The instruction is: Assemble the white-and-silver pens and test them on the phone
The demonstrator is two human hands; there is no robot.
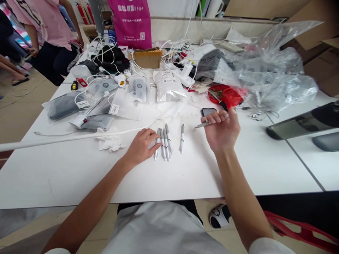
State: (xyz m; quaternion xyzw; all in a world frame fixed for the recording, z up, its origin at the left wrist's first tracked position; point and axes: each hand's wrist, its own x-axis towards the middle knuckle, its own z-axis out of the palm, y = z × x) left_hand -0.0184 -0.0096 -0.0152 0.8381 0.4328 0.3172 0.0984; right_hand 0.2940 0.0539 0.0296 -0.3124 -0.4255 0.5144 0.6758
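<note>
Several silver pens (164, 143) lie side by side on the white table (79, 176), and one more pen (182, 137) lies apart to their right. My left hand (141, 146) rests on the table with its fingers curled, the fingertips touching the leftmost pens of the group. My right hand (221, 130) is raised a little above the table, closed round a silver pen (202, 125) whose tip points left. A black phone (208, 112) lies just behind that hand.
The back of the table is crowded: white cables (106, 53), foil pouches (168, 84), a magenta bag (131, 21), a cardboard box (147, 58), a red bag (227, 94), clear plastic bags (270, 70). Crumpled tissue (109, 143) lies left. Another person (50, 31) stands far left.
</note>
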